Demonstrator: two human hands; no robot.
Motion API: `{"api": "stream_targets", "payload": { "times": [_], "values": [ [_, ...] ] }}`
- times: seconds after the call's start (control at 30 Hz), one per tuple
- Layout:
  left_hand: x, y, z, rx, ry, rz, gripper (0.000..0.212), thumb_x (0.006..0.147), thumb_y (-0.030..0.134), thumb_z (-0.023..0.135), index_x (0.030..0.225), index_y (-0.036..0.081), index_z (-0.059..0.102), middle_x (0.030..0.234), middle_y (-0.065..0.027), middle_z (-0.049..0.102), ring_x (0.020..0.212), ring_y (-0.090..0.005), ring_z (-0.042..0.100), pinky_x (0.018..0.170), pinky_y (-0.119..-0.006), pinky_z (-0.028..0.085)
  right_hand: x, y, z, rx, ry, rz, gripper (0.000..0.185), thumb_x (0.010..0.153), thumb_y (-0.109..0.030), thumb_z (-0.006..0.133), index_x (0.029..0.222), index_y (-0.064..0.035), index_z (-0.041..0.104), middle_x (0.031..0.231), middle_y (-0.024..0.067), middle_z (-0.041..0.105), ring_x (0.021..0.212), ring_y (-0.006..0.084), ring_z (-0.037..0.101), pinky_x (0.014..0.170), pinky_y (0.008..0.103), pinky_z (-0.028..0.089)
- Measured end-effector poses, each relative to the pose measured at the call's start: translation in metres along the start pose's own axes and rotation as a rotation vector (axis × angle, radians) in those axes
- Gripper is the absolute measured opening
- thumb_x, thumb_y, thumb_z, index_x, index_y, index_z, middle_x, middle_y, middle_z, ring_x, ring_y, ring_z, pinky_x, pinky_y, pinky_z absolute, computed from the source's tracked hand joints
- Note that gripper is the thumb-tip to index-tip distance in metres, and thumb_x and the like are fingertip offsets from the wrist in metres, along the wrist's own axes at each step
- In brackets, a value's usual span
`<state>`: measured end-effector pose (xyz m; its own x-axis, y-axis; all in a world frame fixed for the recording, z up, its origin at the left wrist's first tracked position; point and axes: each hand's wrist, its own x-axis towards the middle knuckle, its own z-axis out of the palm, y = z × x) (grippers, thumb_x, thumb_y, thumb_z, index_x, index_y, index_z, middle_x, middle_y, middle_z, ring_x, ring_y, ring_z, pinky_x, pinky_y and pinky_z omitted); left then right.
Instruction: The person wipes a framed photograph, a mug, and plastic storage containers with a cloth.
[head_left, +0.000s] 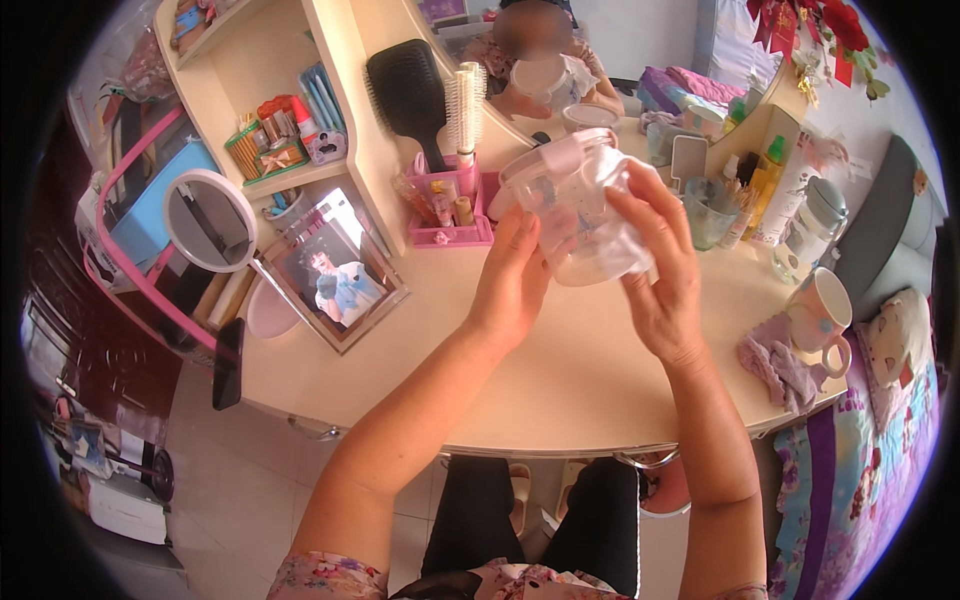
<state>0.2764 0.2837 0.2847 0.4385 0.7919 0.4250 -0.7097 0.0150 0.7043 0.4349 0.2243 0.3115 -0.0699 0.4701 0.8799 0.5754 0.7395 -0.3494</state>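
Note:
Above the dressing table (570, 375), a clear plastic tub (559, 244) with a translucent lid (555, 161) is held up, tilted. My left hand (510, 277) grips the tub at its left side, and some of those fingers show blurred through the plastic. A crumpled white tissue or thin cloth (626, 229) lies against the tub's right side. My right hand (667, 262) holds this white piece to the wall, fingers above and thumb below. Part of the tub is hidden behind the cloth and fingers.
A framed photo (337, 281) and round mirror (210, 220) stand left. Behind are a pink organizer (450, 232) and a paddle hairbrush (409, 94). On the right are a glass cup (705, 217), a lidded jug (806, 232), a mug (819, 307) and a purple cloth (784, 364).

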Motion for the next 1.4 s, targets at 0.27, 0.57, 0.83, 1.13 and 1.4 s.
{"api": "stream_targets", "payload": {
  "times": [0.27, 0.57, 0.83, 1.13, 1.4],
  "values": [
    [-0.001, 0.009, -0.001, 0.183, -0.008, -0.018, 0.078, 0.081, 0.050, 0.068, 0.138, 0.009, 0.035, 0.128, -0.0041, 0.048, 0.119, -0.0174, 0.046, 0.104, -0.037, 0.034, -0.001, 0.006, -0.001, 0.252, 0.081, 0.142, 0.029, 0.081, 0.005, 0.056, 0.108, -0.0019, 0.061, 0.130, 0.0134, 0.052, 0.120, 0.0269, 0.049, 0.098, 0.0376, 0.041],
    [-0.003, 0.002, -0.003, 0.155, -0.037, -0.146, 0.084, 0.075, 0.048, 0.074, 0.138, 0.008, 0.035, 0.128, -0.0055, 0.049, 0.122, -0.0192, 0.045, 0.104, -0.039, 0.035, 0.000, -0.001, -0.005, 0.188, 0.138, 0.307, 0.026, 0.081, 0.006, 0.059, 0.105, -0.0025, 0.061, 0.111, 0.0083, 0.058, 0.102, 0.0177, 0.057, 0.087, 0.0298, 0.045],
    [-0.004, -0.002, -0.006, 0.271, -0.048, -0.109, 0.081, 0.078, 0.044, 0.074, 0.138, 0.007, 0.034, 0.131, -0.0063, 0.047, 0.122, -0.0203, 0.044, 0.104, -0.040, 0.034, -0.002, 0.013, -0.003, 0.165, 0.185, 0.254, 0.029, 0.080, 0.006, 0.063, 0.107, -0.0035, 0.062, 0.101, 0.0059, 0.058, 0.093, 0.0171, 0.057, 0.081, 0.0274, 0.046],
    [-0.002, -0.001, 0.000, 0.358, 0.081, -0.033, 0.073, 0.077, 0.040, 0.076, 0.129, 0.003, 0.041, 0.122, -0.0052, 0.053, 0.116, -0.0148, 0.048, 0.098, -0.033, 0.036, -0.003, -0.004, 0.004, -0.045, 0.060, 0.101, 0.042, 0.066, 0.014, 0.063, 0.103, -0.0051, 0.065, 0.102, 0.0086, 0.056, 0.096, 0.0250, 0.058, 0.077, 0.0332, 0.050],
    [-0.001, -0.008, -0.005, 0.405, 0.120, -0.024, 0.078, 0.077, 0.029, 0.078, 0.134, 0.003, 0.032, 0.132, -0.0092, 0.045, 0.125, -0.0195, 0.043, 0.106, -0.036, 0.033, -0.004, -0.003, 0.005, -0.148, -0.074, -0.031, 0.043, 0.063, 0.013, 0.065, 0.102, -0.0044, 0.065, 0.101, 0.0098, 0.056, 0.093, 0.0272, 0.057, 0.075, 0.0347, 0.050]
  ]
}}
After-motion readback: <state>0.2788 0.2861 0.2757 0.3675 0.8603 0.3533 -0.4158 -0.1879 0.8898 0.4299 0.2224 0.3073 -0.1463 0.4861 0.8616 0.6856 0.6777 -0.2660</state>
